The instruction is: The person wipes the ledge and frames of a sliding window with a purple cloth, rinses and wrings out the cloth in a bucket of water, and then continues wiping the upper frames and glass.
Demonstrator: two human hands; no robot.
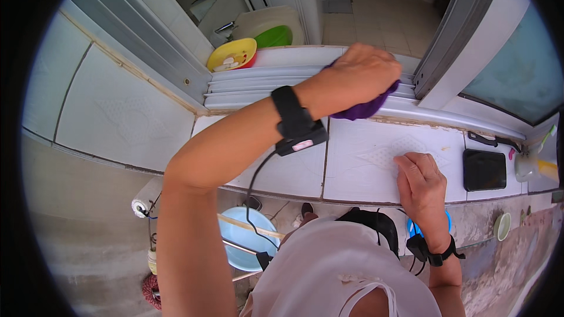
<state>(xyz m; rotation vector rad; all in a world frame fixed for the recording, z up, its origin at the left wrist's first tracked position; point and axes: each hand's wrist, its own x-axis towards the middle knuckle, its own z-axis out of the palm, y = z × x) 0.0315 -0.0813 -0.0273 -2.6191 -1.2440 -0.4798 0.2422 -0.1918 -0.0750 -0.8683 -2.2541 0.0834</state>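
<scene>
A purple cloth is bunched under my left hand, which grips it on the white sliding-window track. That arm crosses the tiled sill from the left, a black strap and small device on its wrist. My right hand rests with curled fingers near the front edge of the white tiled sill; nothing shows in it, though its palm is hidden. To its right a black rectangular object lies flat on the tiles.
A black-handled tool and a clear cup stand or lie at the sill's right end. Beyond the track sit a yellow and red basin and a green basin. Below the sill is a light blue tub. Window frames bound both sides.
</scene>
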